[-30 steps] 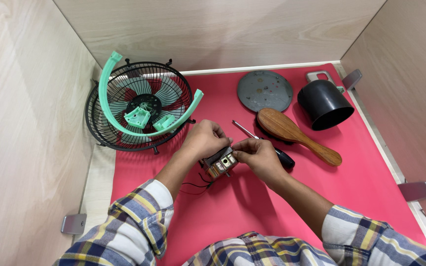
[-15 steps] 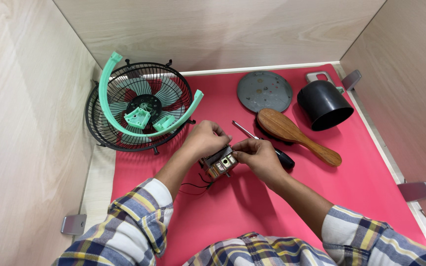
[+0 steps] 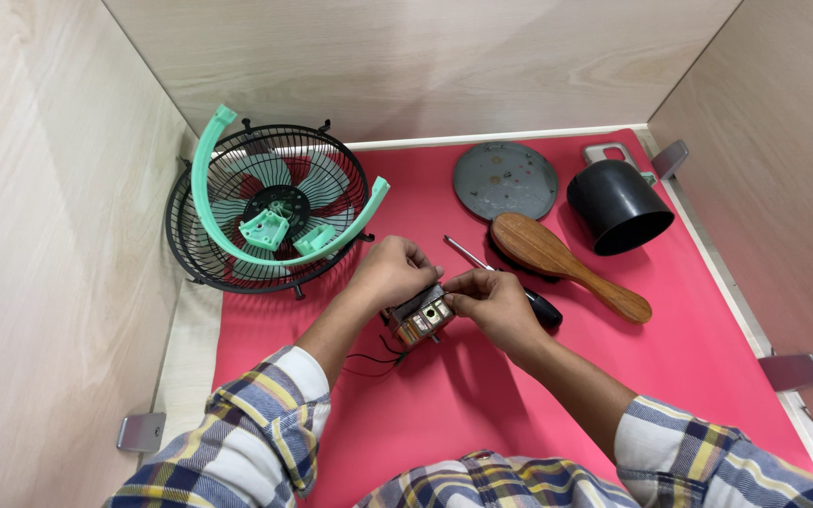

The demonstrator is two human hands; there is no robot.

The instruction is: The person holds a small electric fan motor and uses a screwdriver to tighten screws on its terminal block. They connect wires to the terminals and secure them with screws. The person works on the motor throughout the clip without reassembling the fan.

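I see both hands, left hand [image 3: 390, 273] and right hand [image 3: 487, 303], grasping the small motor [image 3: 421, 320] between them, steadying it, just right of the fan cage [image 3: 265, 218]

Glossy wooden brush [image 3: 566, 263]; matt red mat [image 3: 689, 348]; black wire fan guard [image 3: 265, 221]; smooth green plastic bracket [image 3: 237, 245].

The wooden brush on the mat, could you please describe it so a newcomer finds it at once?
On the red mat, look right of the hands, below the grey disc and beside the black cup. The wooden brush lies diagonally there, the only brown wooden thing.
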